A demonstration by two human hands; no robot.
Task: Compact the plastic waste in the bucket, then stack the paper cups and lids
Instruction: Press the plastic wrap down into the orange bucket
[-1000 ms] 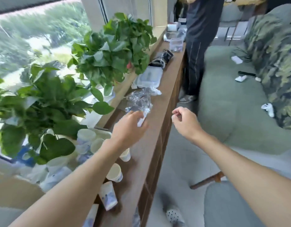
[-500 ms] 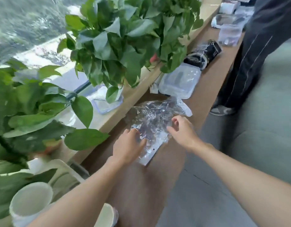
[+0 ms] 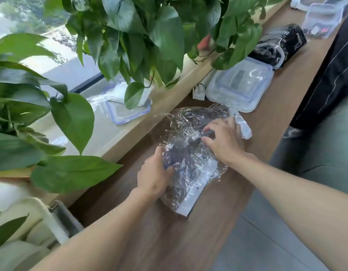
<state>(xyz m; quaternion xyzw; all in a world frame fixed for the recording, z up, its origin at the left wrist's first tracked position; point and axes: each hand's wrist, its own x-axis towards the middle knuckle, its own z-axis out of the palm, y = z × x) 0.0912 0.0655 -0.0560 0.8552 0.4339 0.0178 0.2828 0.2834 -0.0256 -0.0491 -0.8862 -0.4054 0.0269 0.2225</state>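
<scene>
A crumpled clear plastic bag (image 3: 186,133) with a white strip along its near edge lies on the brown wooden counter (image 3: 169,241). My left hand (image 3: 154,176) grips its left side, thumb on top of the film. My right hand (image 3: 223,139) presses on its right side, fingers curled into the plastic. At the bottom left, the pale rims of paper cups (image 3: 20,249) show, partly hidden by leaves and blurred. No bucket is visible.
Leafy potted plants (image 3: 145,30) overhang the beige windowsill (image 3: 118,137). A clear lidded container (image 3: 241,87), a black wrapped package (image 3: 280,45) and another clear box (image 3: 322,18) line the counter beyond. A person's dark striped trousers (image 3: 329,79) stand at the right.
My head and both hands have moved in toward the plastic bag. The left hand went from reaching to gripping its side, and the right hand came down onto it.
</scene>
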